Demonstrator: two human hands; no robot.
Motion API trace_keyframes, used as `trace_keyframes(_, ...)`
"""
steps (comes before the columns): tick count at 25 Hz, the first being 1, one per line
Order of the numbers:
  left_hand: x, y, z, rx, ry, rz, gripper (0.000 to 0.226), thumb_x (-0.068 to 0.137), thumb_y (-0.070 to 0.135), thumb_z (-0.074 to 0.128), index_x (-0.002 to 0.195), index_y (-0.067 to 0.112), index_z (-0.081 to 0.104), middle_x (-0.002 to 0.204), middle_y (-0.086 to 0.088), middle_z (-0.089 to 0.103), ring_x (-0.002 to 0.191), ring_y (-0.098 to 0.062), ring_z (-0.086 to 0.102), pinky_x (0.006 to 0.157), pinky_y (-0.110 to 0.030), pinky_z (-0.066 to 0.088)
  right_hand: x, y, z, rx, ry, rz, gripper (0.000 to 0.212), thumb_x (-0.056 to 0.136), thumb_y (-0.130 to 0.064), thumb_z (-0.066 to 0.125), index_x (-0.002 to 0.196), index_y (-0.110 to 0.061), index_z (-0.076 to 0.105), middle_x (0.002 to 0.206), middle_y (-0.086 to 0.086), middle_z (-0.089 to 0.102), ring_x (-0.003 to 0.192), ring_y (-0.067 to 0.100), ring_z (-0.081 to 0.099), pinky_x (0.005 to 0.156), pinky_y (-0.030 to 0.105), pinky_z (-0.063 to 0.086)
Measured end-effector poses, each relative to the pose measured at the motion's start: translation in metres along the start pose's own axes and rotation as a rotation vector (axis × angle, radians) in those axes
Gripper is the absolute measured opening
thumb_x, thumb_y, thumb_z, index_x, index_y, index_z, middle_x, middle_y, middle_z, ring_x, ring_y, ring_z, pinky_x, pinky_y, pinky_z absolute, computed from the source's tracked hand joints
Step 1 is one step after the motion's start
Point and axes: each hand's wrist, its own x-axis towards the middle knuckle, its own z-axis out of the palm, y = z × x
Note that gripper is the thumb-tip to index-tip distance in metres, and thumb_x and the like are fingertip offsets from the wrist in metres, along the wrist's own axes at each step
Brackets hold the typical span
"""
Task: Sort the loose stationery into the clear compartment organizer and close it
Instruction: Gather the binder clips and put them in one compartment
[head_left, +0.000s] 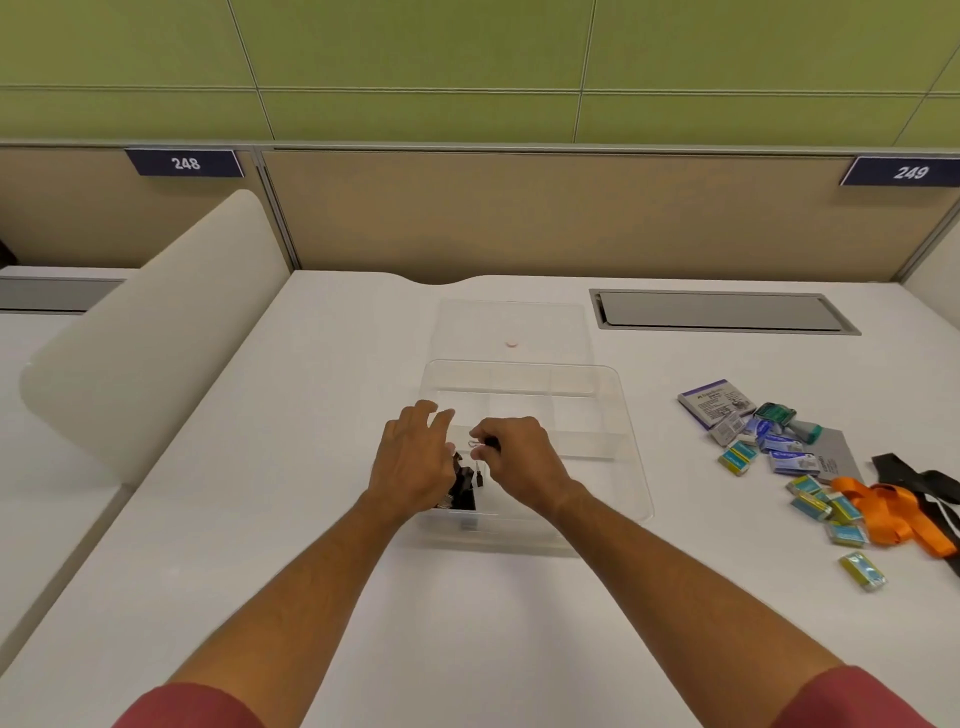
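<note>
Bright, even light from overhead; my arms throw only faint, soft shadows on the white desk (260, 519). The wide lens bends the partition (571, 218) and desk edges toward the corners. The picture is slightly soft, and the clear organizer (631, 447) almost vanishes against the pale surface, without harsh glare

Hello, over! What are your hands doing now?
Right hand pinching binder clip over organizer. Left hand open over clips. Stationery pile unsorted. Nothing blocking.
</note>
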Motion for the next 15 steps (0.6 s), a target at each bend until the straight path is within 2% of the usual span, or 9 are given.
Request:
trace_keyframes(4,0.001,-0.007,-0.001,0.006,-0.033,0.031,0.052,0.092,0.023,0.048,0.143,0.015,0.039,0.148,-0.011,0.039,0.131,-0.027,0.038,0.105,-0.040,0.031,0.003,-0.006,0.007,-0.018,-0.059,-0.020,0.030,0.089,-0.011,0.064,0.118,-0.008,0.065,0.107,0.008,0.072,0.100,0.021,0.067,0.090,0.027,0.049)
trace_keyframes(8,0.001,-0.007,0.000,-0.034,-0.066,0.056,0.061,0.093,0.030,0.047,0.150,0.017,0.027,0.156,-0.011,0.027,0.141,-0.027,0.027,0.112,-0.040,0.024,-0.003,0.001,0.005,-0.068,-0.034,-0.011,0.039,0.089,-0.021,0.062,0.127,-0.013,0.059,0.125,0.004,0.065,0.116,0.020,0.058,0.100,0.031,0.044)
trace_keyframes(15,0.014,0.015,0.010,0.005,-0.092,0.098,0.075,0.092,0.050,0.037,0.153,0.021,0.004,0.162,-0.008,-0.003,0.149,-0.024,-0.002,0.119,-0.039,0.000,-0.023,0.030,-0.012,-0.354,0.060,0.068,0.062,0.092,-0.038,0.051,0.147,-0.016,0.033,0.155,0.007,0.032,0.143,0.023,0.028,0.115,0.037,0.024)
